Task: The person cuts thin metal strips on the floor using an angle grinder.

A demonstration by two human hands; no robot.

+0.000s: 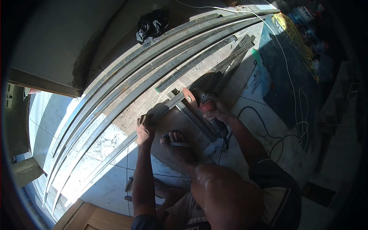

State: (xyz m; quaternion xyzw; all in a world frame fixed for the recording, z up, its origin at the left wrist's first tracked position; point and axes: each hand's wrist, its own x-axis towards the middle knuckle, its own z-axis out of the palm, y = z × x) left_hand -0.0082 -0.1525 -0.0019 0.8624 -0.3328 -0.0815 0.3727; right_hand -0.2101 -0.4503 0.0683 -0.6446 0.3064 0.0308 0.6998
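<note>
I see a short steel bar (168,108) lying across the floor (111,142) just at twelve o'clock of my foot (177,142); I judge it sits there, apart from the long bars (126,88) stacked toward ten o'clock, so that one end is free for the grinder (205,107); my left hand (145,128) rests on the bar's near end at about nine o'clock of the foot, fingers curled down over the metal, pressing it rather than pinching, likely to keep it from skating; my right hand (216,113) is wrapped tight around the grinder's body at two o'clock of the foot, the disc (188,96) facing the bar's far end, close to it, though I cannot tell whether it touches; the cord (264,126) trails off toward three o'clock, clear of the disc; a black bag (152,23) lies beyond the long bars at twelve o'clock; a blue tarp (287,73) covers the ground at two o'clock.
</note>
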